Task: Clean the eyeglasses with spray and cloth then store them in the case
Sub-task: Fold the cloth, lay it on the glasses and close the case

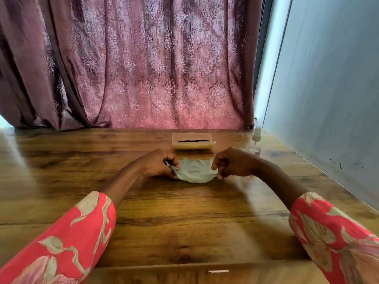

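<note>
A pale grey-green cleaning cloth (193, 170) with zigzag edges is stretched between both hands just above the wooden table (184, 218). My left hand (158, 163) pinches its left edge and my right hand (231, 162) pinches its right edge. Behind the hands lies a tan glasses case (193, 141), its lid raised, with a dark shape inside that may be the eyeglasses. A small clear spray bottle (256, 140) with a white nozzle stands to the right of the case.
A dark pink patterned curtain (143, 64) hangs along the table's far edge. A pale wall (332, 89) borders the table's right side. Red floral sleeves cover both forearms.
</note>
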